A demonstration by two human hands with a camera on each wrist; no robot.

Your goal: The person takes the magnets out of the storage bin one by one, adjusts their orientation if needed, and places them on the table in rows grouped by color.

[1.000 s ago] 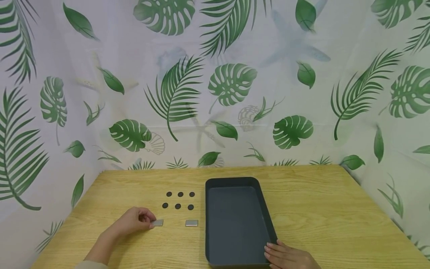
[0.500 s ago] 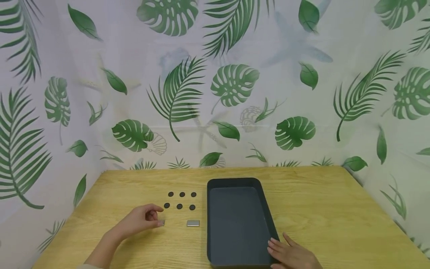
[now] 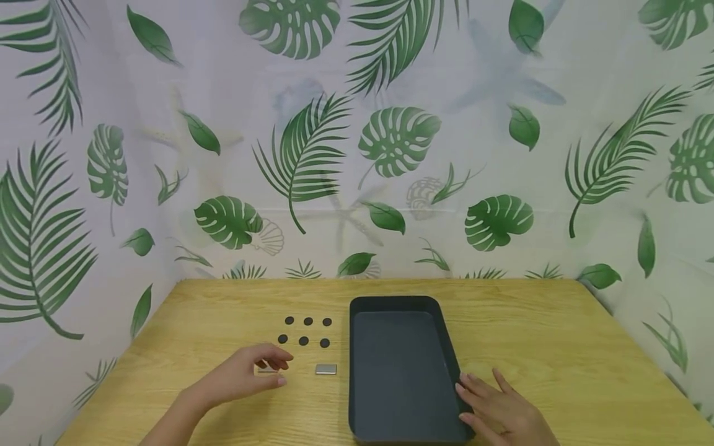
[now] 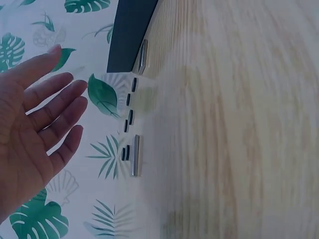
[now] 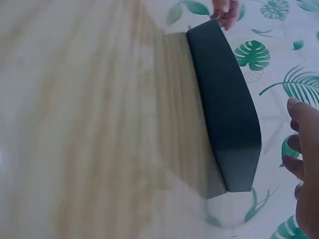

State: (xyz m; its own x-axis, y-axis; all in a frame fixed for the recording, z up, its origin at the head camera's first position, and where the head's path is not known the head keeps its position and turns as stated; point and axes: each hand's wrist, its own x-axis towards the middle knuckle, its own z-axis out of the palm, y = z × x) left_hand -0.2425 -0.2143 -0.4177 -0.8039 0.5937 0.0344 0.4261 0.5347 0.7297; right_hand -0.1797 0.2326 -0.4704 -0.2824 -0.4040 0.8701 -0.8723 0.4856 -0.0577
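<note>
My left hand (image 3: 245, 375) hovers over the left flat metal bar (image 3: 268, 371), partly hiding it. Its fingers are relaxed and hold nothing; in the left wrist view a gap shows between the hand (image 4: 37, 112) and that bar (image 4: 136, 155). A second silvery bar (image 3: 326, 369) lies to the right, near a dark rectangular baking tray (image 3: 407, 371). Beside the tray's right rim is my right hand (image 3: 510, 412), fingers spread. The right wrist view shows this hand (image 5: 306, 149) apart from the tray's outer wall (image 5: 224, 109).
Several small black discs (image 3: 308, 321) lie in two rows behind the bars, left of the tray. All of it is on a wood-grain table (image 3: 558, 347). A leaf-patterned cloth (image 3: 346, 155) hangs along the back and sides.
My left hand has let go of the left bar, its fingers parting and rising above it. My right hand has shifted off the tray's rim and its fingers have spread. The camera view turned slightly.
</note>
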